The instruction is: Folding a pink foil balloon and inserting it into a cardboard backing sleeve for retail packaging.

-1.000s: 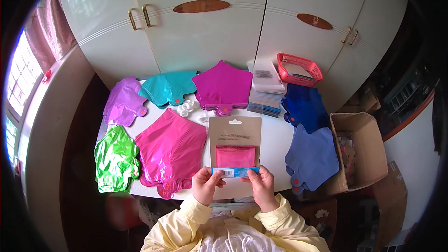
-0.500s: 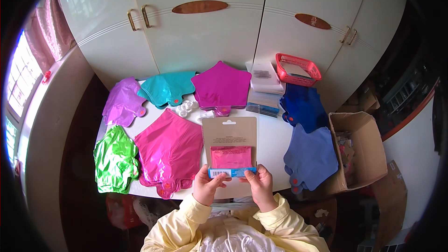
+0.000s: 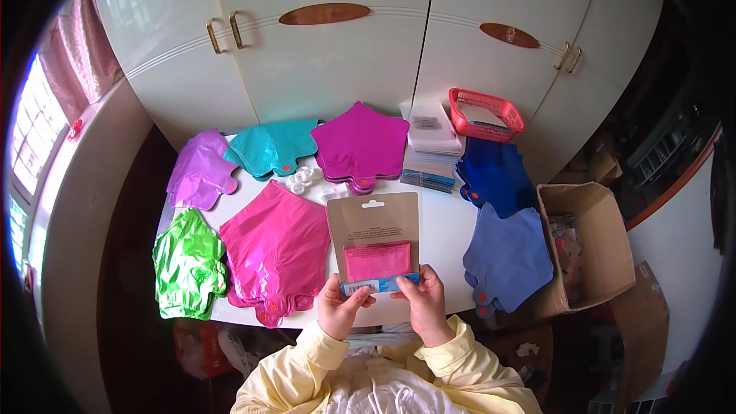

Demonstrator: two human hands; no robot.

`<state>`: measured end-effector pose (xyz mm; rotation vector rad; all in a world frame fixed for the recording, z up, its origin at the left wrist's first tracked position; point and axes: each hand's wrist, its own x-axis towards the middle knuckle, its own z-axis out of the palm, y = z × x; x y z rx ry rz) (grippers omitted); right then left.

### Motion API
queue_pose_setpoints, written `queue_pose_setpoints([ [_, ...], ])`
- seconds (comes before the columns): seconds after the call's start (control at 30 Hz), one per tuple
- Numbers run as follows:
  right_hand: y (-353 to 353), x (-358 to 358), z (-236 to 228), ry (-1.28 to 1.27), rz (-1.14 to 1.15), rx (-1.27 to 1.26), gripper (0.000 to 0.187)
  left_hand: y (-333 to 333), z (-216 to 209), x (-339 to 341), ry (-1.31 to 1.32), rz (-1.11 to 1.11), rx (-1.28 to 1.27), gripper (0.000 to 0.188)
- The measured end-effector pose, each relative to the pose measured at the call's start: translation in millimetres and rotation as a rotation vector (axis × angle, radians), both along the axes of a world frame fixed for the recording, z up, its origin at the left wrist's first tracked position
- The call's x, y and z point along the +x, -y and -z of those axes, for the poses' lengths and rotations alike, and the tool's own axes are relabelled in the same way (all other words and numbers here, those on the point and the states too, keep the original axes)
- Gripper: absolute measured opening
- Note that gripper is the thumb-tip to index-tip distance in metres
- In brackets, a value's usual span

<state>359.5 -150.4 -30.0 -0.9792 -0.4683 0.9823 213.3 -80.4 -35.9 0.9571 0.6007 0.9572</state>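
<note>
A brown hang-card package (image 3: 373,221) is held up over the table's near edge. A folded pink foil piece (image 3: 377,261) shows in its lower half, with a blue strip (image 3: 387,284) bearing a barcode along the bottom. My left hand (image 3: 338,311) pinches the lower left corner, thumb across the strip. At the lower right corner my right hand (image 3: 427,305) grips it the same way. Left of the package lies a stack of pink foil balloons (image 3: 274,253); beyond its top edge is a stack of magenta star-shaped foil balloons (image 3: 362,142).
Green (image 3: 188,264), lilac (image 3: 201,169) and teal foil balloons (image 3: 272,146) line the white table's left side. White ribbon rolls (image 3: 303,178) lie mid-table. Right are stacked clear sleeves (image 3: 433,134), a red basket (image 3: 491,132), dark blue (image 3: 502,176) and grey-blue balloons (image 3: 510,253), and a cardboard box (image 3: 602,245).
The package has tilted slightly, its right side rising a little. Both hands keep their grip on its lower corners. The view has shifted slightly.
</note>
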Motion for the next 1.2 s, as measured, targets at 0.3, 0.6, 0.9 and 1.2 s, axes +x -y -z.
queue_pose_setpoints([
  [0.3,-4.6,-11.5,-7.6,0.028,0.079,-0.017,0.017,1.3,1.6,0.5,-0.002,0.014,0.018,0.030],
  [0.6,-4.3,-10.9,-3.4,0.032,0.081,0.026,0.021,0.2,0.6,0.4,-0.024,-0.020,-0.018,0.022],
  [0.9,2.5,1.0,-4.4,0.158,-0.092,0.010,0.016,-2.3,0.7,-2.5,0.038,-0.067,-0.106,0.019],
  [1.2,4.7,2.4,4.7,0.058,-0.065,-0.022,0.017,1.8,0.6,-2.5,-0.061,-0.088,-0.127,0.010],
])
